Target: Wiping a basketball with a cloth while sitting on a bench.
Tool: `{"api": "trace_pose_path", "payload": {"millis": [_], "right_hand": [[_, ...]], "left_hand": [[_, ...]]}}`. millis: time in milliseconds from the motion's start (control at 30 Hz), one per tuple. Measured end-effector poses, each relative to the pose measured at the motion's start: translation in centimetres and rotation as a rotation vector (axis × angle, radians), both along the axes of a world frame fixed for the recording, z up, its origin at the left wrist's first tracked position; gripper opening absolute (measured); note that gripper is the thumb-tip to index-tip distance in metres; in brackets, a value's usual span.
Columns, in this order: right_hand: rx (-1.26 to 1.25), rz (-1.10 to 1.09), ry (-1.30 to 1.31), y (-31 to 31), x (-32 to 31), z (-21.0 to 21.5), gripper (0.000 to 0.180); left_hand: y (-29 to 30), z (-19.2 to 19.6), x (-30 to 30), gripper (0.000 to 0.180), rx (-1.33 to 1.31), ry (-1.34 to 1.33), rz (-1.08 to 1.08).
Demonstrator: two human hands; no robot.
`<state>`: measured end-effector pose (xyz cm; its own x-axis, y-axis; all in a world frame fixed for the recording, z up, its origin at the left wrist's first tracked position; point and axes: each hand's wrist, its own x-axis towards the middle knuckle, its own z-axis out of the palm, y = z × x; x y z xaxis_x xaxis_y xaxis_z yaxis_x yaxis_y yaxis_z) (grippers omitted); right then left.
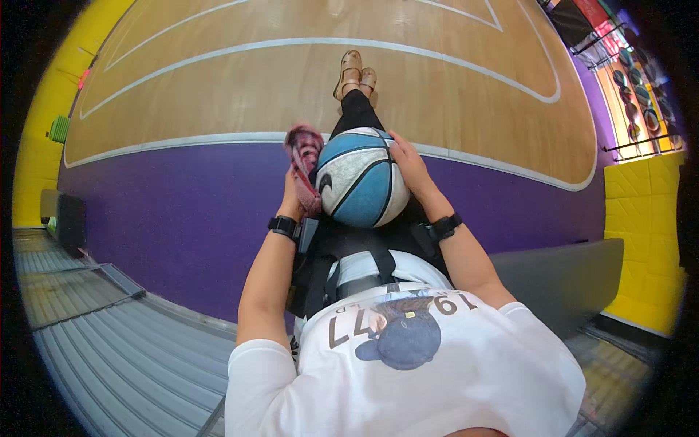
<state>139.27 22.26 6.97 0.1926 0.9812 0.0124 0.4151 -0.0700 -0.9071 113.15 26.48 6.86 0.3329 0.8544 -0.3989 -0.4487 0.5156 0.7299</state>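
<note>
A blue and white basketball with black seams rests on my lap. My left hand grips a red and pink patterned cloth at the ball's left side. The cloth is bunched and slightly blurred, and it hides most of the left fingers. On the upper right of the ball lies my right hand, its fingers curved over the surface and holding it. Each wrist wears a black band.
My legs stretch forward in black trousers, ending in gold shoes on the wooden court. A purple floor strip borders it. Beside me are a grey padded bench and ribbed grey steps. Yellow padded walls stand at both sides.
</note>
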Motion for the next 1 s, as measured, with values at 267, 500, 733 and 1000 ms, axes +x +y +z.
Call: {"api": "trace_pose_path", "payload": {"millis": [267, 500, 733, 1000], "right_hand": [[-0.136, -0.069, 0.632, -2.5, -0.2, 1.5, 0.062], [0.174, 0.005, -0.239, -2.8, -0.8, 2.3, 0.050], [0.139, 0.001, -0.124, 0.2, -1.6, 1.0, 0.047], [0.180, -0.078, -0.102, 0.1, -2.2, 1.0, 0.046]], "left_hand": [[1.8, -1.8, -1.6, 0.049, -0.002, -0.189, 0.191], [2.1, 1.0, 1.1, 0.049, 1.193, 0.683, 0.017], [2.8, -5.5, -2.5, 0.041, 0.181, 0.078, 0.029], [2.2, -5.1, -1.4, 0.042, 0.904, 0.703, 0.196]]}}
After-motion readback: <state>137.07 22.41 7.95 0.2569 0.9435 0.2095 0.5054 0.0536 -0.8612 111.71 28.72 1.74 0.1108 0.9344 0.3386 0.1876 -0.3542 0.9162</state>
